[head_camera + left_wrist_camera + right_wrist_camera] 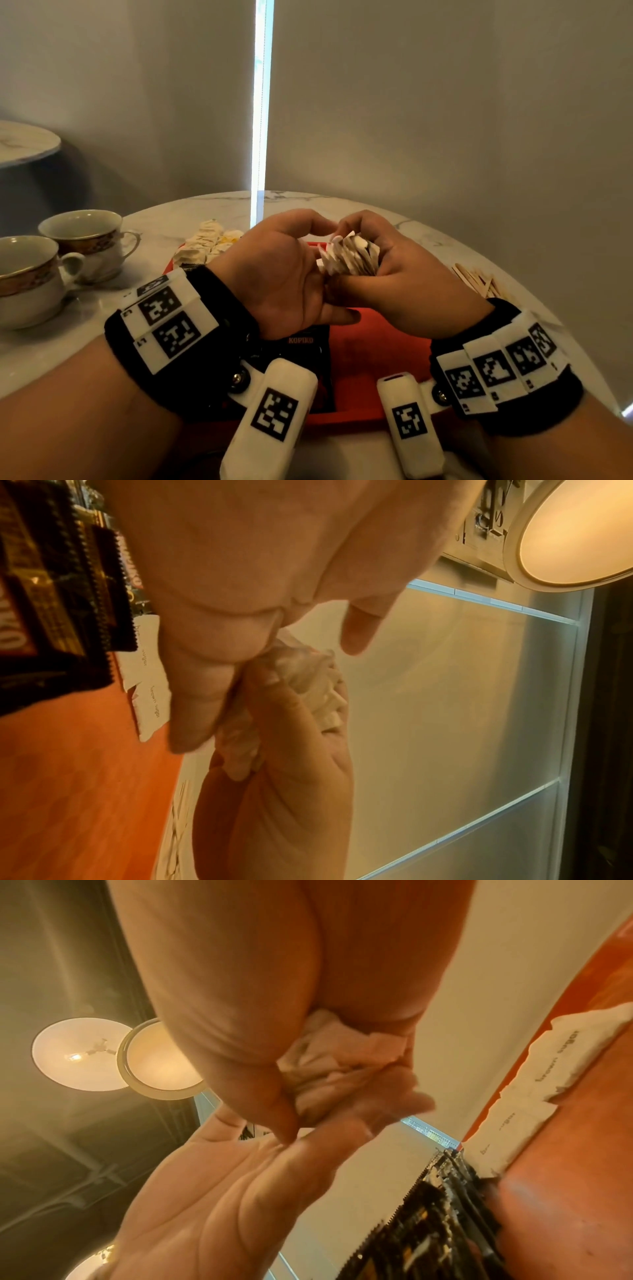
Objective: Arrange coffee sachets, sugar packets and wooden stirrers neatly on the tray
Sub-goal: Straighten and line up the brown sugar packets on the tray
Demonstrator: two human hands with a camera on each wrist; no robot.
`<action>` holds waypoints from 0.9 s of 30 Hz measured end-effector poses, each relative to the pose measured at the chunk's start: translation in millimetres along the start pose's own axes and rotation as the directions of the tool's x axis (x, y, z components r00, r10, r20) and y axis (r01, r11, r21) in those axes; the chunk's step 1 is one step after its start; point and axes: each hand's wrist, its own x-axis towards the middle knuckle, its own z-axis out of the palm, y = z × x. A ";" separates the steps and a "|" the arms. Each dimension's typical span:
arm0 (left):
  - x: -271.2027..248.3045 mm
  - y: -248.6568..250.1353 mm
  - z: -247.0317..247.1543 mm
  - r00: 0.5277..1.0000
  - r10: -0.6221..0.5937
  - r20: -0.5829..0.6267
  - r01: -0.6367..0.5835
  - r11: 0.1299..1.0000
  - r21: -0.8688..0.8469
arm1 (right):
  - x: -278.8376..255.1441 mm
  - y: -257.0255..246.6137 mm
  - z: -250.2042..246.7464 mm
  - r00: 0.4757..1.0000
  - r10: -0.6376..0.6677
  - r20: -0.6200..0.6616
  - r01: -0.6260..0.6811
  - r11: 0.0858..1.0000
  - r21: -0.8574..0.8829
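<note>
A fanned bundle of white sugar packets (pixel 349 255) is held above the red tray (pixel 387 346). My right hand (pixel 404 284) grips it with curled fingers. My left hand (pixel 284 274) faces it palm-on, its straight fingers touching the bundle's underside and its thumb arched over the top. The wrist views show the same bundle (pixel 308 680) (pixel 329 1066) squeezed between both hands. Black Kopiko coffee sachets (pixel 305 346) lie on the tray's near left part. Brown sugar packets (pixel 548 1074) lie along a tray edge. Wooden stirrers (pixel 479 281) lie loose on the table, right of the tray.
Two gold-rimmed teacups (pixel 85 240) (pixel 27 277) stand at the left on the round marble table (pixel 161 236). A heap of pale packets (pixel 205 240) sits at the tray's far left corner. A wall stands close behind the table.
</note>
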 end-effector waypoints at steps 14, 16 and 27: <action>-1.3 -7.1 10.9 0.990 0.109 -0.085 -0.103 0.993 0.064 | -0.7 -0.7 10.1 0.997 -0.074 0.019 0.072 0.994 0.079; -1.9 -6.4 10.4 0.992 0.093 -0.091 -0.087 0.994 0.068 | 0.1 -0.3 10.7 0.998 -0.063 0.020 0.060 0.991 0.119; 1.8 -11.0 8.2 0.993 0.084 -0.083 -0.081 0.996 0.037 | -0.7 -3.4 8.0 0.999 -0.047 0.014 0.045 0.989 0.140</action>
